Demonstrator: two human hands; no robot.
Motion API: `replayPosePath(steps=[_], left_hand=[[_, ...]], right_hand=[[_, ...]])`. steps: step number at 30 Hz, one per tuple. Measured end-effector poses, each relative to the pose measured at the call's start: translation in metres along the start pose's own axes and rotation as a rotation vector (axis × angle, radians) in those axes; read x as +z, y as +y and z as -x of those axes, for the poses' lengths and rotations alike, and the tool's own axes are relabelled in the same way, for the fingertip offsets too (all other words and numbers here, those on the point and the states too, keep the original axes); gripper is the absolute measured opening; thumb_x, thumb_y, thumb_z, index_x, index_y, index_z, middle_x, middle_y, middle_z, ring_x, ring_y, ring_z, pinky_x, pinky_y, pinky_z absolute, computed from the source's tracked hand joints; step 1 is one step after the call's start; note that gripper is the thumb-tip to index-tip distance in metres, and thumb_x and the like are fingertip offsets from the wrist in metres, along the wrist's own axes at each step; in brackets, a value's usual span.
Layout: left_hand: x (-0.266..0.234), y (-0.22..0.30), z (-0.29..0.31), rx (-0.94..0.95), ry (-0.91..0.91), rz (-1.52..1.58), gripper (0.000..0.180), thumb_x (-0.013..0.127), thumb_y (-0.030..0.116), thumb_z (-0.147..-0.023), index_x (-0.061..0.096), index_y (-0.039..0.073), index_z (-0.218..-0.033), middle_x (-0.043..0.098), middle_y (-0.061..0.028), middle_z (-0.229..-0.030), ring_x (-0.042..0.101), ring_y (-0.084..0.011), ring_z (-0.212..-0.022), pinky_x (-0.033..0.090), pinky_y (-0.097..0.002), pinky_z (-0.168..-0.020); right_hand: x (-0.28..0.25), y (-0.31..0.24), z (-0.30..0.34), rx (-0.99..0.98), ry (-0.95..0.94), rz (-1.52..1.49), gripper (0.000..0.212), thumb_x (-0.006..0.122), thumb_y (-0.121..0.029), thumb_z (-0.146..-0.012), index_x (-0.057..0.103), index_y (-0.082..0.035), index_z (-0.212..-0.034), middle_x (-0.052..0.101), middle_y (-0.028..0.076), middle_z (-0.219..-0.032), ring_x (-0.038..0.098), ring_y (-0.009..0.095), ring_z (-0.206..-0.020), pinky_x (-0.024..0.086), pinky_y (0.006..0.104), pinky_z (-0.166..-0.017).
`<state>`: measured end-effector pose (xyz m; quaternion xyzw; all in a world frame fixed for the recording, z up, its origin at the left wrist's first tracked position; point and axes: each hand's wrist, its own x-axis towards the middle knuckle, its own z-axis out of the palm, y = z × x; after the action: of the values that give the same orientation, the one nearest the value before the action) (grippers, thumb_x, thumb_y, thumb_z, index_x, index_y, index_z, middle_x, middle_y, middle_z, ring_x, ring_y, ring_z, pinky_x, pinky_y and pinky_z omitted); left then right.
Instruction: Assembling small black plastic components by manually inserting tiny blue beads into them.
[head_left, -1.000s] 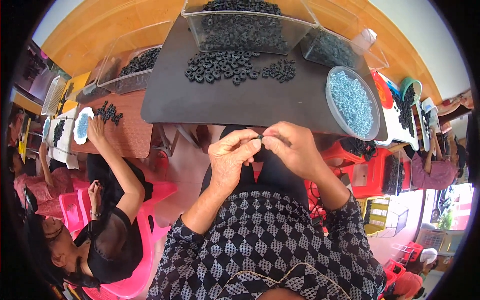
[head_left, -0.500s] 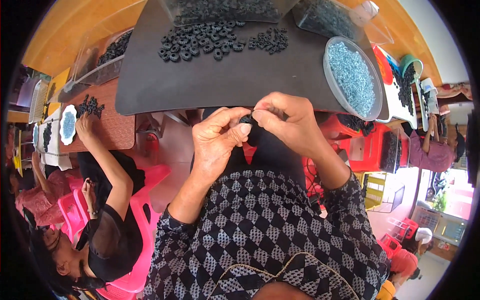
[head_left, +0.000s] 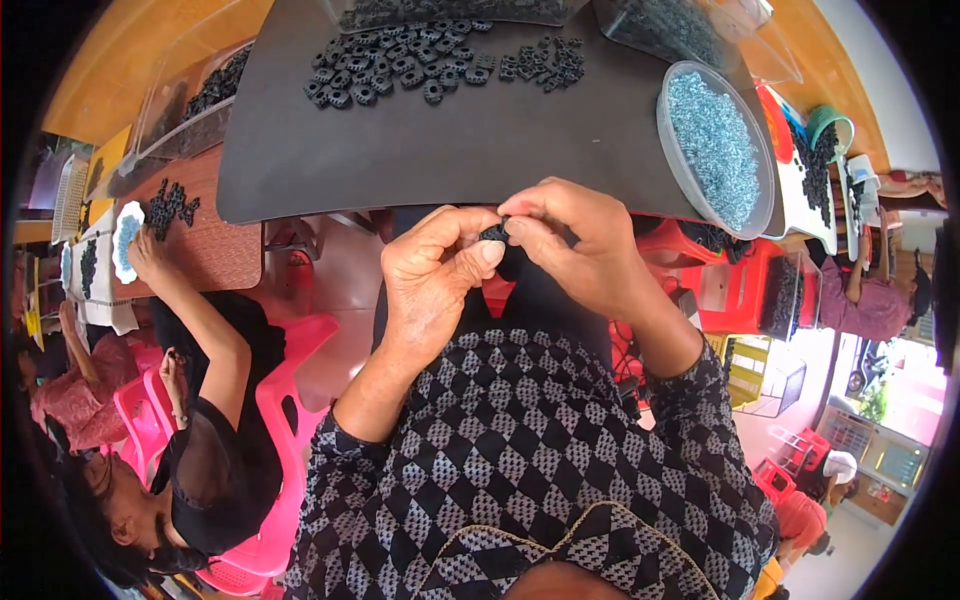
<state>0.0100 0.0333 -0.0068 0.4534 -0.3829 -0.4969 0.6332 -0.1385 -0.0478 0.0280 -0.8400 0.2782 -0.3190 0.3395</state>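
Just beyond the table's near edge, above my lap, my left hand [head_left: 425,285] pinches a small black plastic part [head_left: 494,233] between thumb and fingers. The fingertips of my right hand [head_left: 585,240] are pressed together at that part's right end. Whatever tiny piece they may hold is hidden. Farther off on the dark table [head_left: 400,165] lies a pile of black ring-like plastic parts [head_left: 385,68]. Right of it is a smaller cluster of black pieces [head_left: 545,65]. A round clear tub [head_left: 668,155] of small shiny bluish-silver pieces [head_left: 715,145] stands at the table's right side.
Clear bins of black parts [head_left: 450,12] line the table's far side. To the left a co-worker's hand [head_left: 145,258] reaches to a white dish [head_left: 124,270] on a reddish-brown table [head_left: 215,225]. Pink chairs [head_left: 290,400] and red stools [head_left: 735,295] flank me.
The view has shifted slightly, so the table things sit a little higher. My hands keep the same pinch on the black part. The co-worker's hand has moved from the black parts to the white dish.
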Motion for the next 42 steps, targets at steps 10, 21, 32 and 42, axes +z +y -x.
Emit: replayPosePath(steps=[10, 21, 32, 42], left_hand=[[0.004, 0.004, 0.0, -0.029, 0.021, -0.006, 0.018, 0.065, 0.005, -0.085, 0.064, -0.004, -0.1, 0.06, 0.0, -0.077, 0.053, -0.0048, -0.063, 0.045, -0.0181, -0.055], [0.004, 0.002, 0.003, -0.005, 0.076, -0.027, 0.013, 0.064, 0.001, -0.084, 0.065, -0.004, -0.096, 0.059, -0.0012, -0.077, 0.051, -0.0049, -0.062, 0.044, -0.0182, -0.054], [-0.001, 0.011, -0.004, -0.026, 0.007, 0.01, 0.015, 0.066, 0.004, -0.084, 0.065, -0.004, -0.096, 0.058, -0.0005, -0.075, 0.05, -0.0049, -0.063, 0.043, -0.0188, -0.055], [-0.012, 0.038, -0.067, 0.116, 0.145, -0.099, 0.014, 0.064, 0.004, -0.082, 0.066, -0.004, -0.093, 0.059, 0.0007, -0.069, 0.05, -0.0043, -0.056, 0.042, -0.019, -0.049]], right_hand=[[0.016, -0.007, 0.008, 0.247, 0.174, -0.233, 0.009, 0.064, -0.004, -0.083, 0.062, 0.0, -0.091, 0.063, 0.004, -0.072, 0.058, 0.007, -0.062, 0.047, 0.0232, -0.054], [0.021, -0.008, 0.011, 0.114, 0.162, -0.05, 0.013, 0.063, 0.002, -0.081, 0.062, 0.002, -0.094, 0.06, 0.005, -0.078, 0.056, 0.008, -0.069, 0.043, 0.0213, -0.059], [0.01, -0.004, 0.0, 0.205, 0.057, -0.152, 0.011, 0.06, -0.007, -0.085, 0.061, 0.0, -0.094, 0.062, 0.009, -0.074, 0.061, 0.012, -0.063, 0.048, 0.0264, -0.057], [0.005, -0.002, -0.08, -0.186, 0.11, 0.165, 0.014, 0.054, -0.014, -0.084, 0.059, -0.003, -0.077, 0.058, 0.016, -0.073, 0.059, 0.034, -0.07, 0.046, 0.0413, -0.061]])
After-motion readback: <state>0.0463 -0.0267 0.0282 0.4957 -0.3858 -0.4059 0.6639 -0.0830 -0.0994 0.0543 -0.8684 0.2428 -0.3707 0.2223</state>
